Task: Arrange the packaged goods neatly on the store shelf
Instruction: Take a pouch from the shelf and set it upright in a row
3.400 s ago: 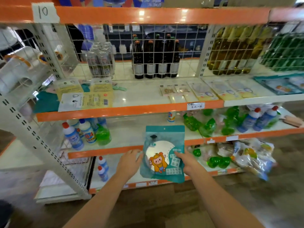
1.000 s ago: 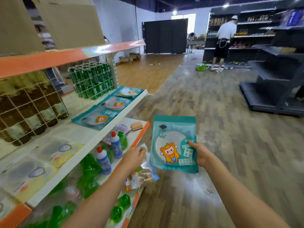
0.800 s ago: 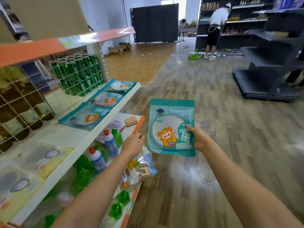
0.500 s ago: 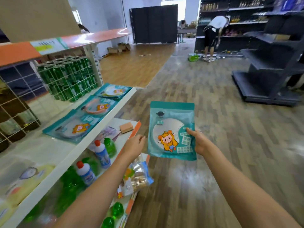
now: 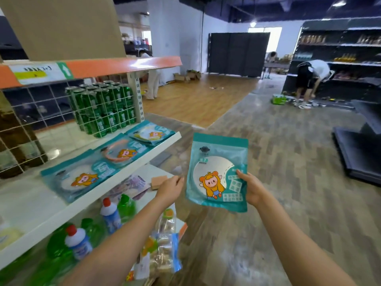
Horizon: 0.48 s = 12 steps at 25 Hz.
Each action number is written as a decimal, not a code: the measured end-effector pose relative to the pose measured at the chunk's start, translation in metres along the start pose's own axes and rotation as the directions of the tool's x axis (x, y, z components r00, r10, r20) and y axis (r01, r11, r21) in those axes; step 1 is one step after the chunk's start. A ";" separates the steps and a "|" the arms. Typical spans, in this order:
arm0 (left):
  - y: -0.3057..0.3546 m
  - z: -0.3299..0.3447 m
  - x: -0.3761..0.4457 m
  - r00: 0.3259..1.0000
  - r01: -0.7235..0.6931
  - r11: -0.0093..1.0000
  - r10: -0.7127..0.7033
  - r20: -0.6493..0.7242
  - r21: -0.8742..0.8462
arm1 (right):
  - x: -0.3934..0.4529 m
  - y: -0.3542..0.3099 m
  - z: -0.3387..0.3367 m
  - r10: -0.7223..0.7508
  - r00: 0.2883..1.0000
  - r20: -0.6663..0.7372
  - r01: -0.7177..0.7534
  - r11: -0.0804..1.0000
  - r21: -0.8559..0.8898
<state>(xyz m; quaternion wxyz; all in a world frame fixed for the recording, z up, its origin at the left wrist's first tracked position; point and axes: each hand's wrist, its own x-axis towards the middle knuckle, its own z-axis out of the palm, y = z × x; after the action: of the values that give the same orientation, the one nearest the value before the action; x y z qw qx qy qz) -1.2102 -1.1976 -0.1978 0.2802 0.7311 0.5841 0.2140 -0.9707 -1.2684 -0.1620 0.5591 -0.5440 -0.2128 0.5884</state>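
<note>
the teal pouch [image 5: 217, 172] is pinched upright by the right hand [image 5: 252, 187], just beyond the white shelf's [image 5: 132, 168] end, the left hand [image 5: 171, 187] loose beside it, and is best laid flat, aligned with the matching pouches [image 5: 115, 155].

Large store interior, white walls [image 5: 175, 34], dark ceiling [image 5: 288, 7] with a few small lights. Floor of grey-brown wood-look planks [image 5: 288, 182] in the near aisle, giving way to a warmer orange-brown wooden area [image 5: 195, 100] farther back. Dark folding partition [image 5: 239, 52] stands against the far wall, bright window [image 5: 274, 38] just behind it. Dark shelving unit [image 5: 340, 58] along the right side. Loose cardboard boxes [image 5: 186, 75] on the floor by the white wall
</note>
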 end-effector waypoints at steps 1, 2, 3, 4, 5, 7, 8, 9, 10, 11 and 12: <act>0.002 -0.001 0.008 1.000 0.018 1.000 -0.018 -0.004 0.016 | 0.010 -0.007 0.001 0.009 1.000 0.007 -0.009 1.000 -0.003; 0.001 -0.003 0.017 0.999 0.031 0.999 -0.030 -0.011 0.029 | 0.020 -0.013 0.003 0.018 1.000 0.015 -0.017 1.000 -0.004; 0.000 -0.004 0.027 0.999 0.048 0.998 -0.048 -0.017 0.032 | 0.032 -0.017 0.005 0.025 0.999 0.023 -0.025 1.000 -0.002; -0.003 -0.006 0.038 0.997 0.074 0.997 -0.074 -0.020 0.017 | 0.044 -0.021 0.008 0.031 0.999 0.035 -0.031 1.000 0.000; -0.005 -0.007 0.046 0.995 0.101 0.995 -0.101 -0.021 -0.006 | 0.054 -0.024 0.012 0.037 0.998 0.047 -0.037 0.999 0.002; -0.009 -0.007 0.061 0.987 0.155 0.986 -0.157 -0.036 -0.065 | 0.076 -0.028 0.021 0.053 0.996 0.075 -0.052 0.999 -0.010; -0.011 -0.005 0.069 0.982 0.180 0.979 -0.184 -0.038 -0.094 | 0.087 -0.030 0.026 0.064 0.994 0.087 -0.063 0.998 -0.015; -0.011 -0.006 0.077 0.978 0.200 0.972 -0.206 -0.033 -0.124 | 0.098 -0.031 0.031 0.074 0.992 0.098 -0.072 0.997 -0.023; -0.011 -0.007 0.087 0.975 0.213 0.963 -0.220 -0.027 -0.162 | 0.110 -0.033 0.036 0.079 0.991 0.110 -0.076 0.997 -0.031; -0.010 -0.011 0.099 0.973 0.221 0.954 -0.231 -0.024 -0.204 | 0.122 -0.034 0.042 0.079 0.990 0.120 -0.075 0.996 -0.038; -0.008 -0.015 0.112 0.970 0.230 0.939 -0.243 -0.020 -0.255 | 0.134 -0.038 0.047 0.075 0.989 0.127 -0.070 0.997 -0.043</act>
<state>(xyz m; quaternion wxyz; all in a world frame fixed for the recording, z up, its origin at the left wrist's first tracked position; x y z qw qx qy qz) -1.2003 -1.0850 -0.1936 0.3789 0.6085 0.6430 0.2696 -0.9669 -1.1216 -0.1684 0.5119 -0.5228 -0.2396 0.6381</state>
